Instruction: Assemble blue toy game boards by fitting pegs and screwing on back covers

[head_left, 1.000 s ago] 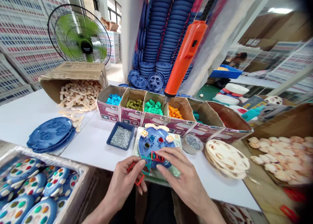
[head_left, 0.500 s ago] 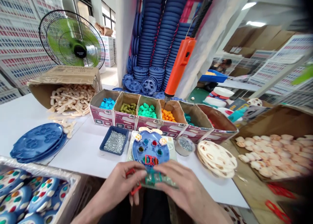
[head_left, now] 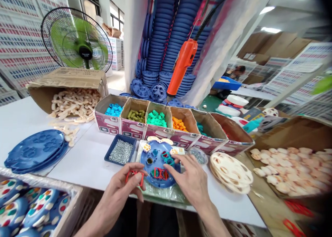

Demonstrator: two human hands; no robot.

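A round blue plastic toy base [head_left: 148, 168] lies in front of me, with coloured cups in its holes and pale ear and paw pieces at its far edge. On its near part sits a red plastic frame piece [head_left: 161, 174]. My left hand [head_left: 123, 185] pinches another red frame piece [head_left: 131, 177] just left of the base. Over the right side of the base, my right hand [head_left: 190, 176] holds a teal frame piece [head_left: 168, 158] between thumb and fingers, against the cups. The fingertips partly hide that piece.
Beyond the base runs a row of cardboard bins [head_left: 158, 130] with coloured cups. A screw tray [head_left: 120, 150] stands left, a screw tub [head_left: 198, 155] right. An orange electric screwdriver [head_left: 182, 67] hangs overhead. White discs [head_left: 230, 171] and blue plates [head_left: 36, 150] are stacked at the sides.
My right hand has moved forward and right with the teal piece, from the near edge onto the base. My left hand has shifted slightly left with the red piece. The hanging screwdriver has swung left.
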